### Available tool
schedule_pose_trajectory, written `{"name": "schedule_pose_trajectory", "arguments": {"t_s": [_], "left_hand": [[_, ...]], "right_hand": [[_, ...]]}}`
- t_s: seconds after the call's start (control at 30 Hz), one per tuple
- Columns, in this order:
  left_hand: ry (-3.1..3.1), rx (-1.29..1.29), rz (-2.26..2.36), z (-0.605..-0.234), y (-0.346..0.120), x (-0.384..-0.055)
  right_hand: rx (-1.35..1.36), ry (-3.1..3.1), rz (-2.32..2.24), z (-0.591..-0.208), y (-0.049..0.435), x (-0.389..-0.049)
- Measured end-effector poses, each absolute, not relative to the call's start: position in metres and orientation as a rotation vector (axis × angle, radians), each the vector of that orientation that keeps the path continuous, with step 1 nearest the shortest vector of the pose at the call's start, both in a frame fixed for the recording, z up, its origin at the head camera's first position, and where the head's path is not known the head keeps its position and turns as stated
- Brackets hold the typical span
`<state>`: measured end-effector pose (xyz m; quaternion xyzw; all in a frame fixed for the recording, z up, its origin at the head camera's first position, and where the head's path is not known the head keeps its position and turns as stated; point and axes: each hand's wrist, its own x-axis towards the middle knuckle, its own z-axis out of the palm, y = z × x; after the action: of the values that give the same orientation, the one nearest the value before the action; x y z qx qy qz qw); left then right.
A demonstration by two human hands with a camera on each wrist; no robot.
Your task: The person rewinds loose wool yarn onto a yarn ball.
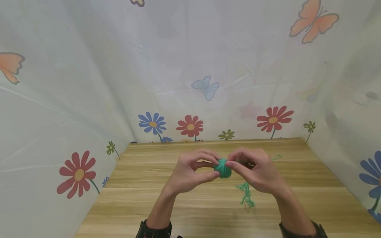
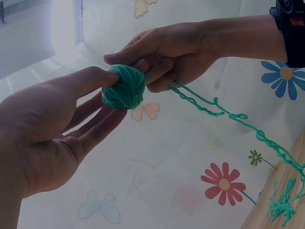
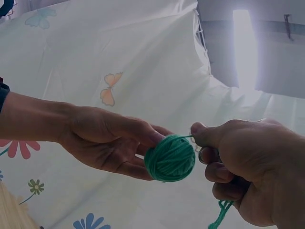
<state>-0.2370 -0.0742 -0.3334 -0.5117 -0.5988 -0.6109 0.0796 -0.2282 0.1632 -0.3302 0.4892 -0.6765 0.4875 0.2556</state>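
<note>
Yarn ball (image 1: 223,170) sits gripped in my left hand (image 1: 189,175); just beside it, my right hand (image 1: 259,172) pinches its strand (image 3: 188,136).

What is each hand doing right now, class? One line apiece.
Left hand: holding the green yarn ball.
Right hand: closed, pinching the green strand off that ball.

A wood-grained tabletop (image 1: 143,198) lies beneath the fingers (image 1: 208,177). Beyond them and to either side hangs pale, creased sheeting (image 1: 166,49), its printed flowers (image 1: 190,127) low behind the fingers, butterflies (image 1: 313,23) higher. Above them, past the sheeting's edge, a bright tube light (image 3: 245,47) glows against a dim grey surface (image 3: 276,62), possibly the ceiling.
</note>
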Motion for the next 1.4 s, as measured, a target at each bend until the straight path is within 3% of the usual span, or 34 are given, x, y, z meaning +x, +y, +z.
{"name": "schedule_pose_trajectory", "arguments": {"t_s": [0.5,1.1,1.4], "left_hand": [[-1.728,-1.622,-1.887,-0.340,-0.075,-0.241],[-1.671,-1.652,-1.900,-0.351,-0.074,-0.249],[-1.583,-1.575,-1.884,-0.348,-0.075,-0.249]], "right_hand": [[1.272,-1.832,1.326,-0.340,0.164,-0.242],[0.872,-1.980,1.251,-0.343,0.158,-0.248],[1.061,-2.069,1.207,-0.344,0.155,-0.247]]}}
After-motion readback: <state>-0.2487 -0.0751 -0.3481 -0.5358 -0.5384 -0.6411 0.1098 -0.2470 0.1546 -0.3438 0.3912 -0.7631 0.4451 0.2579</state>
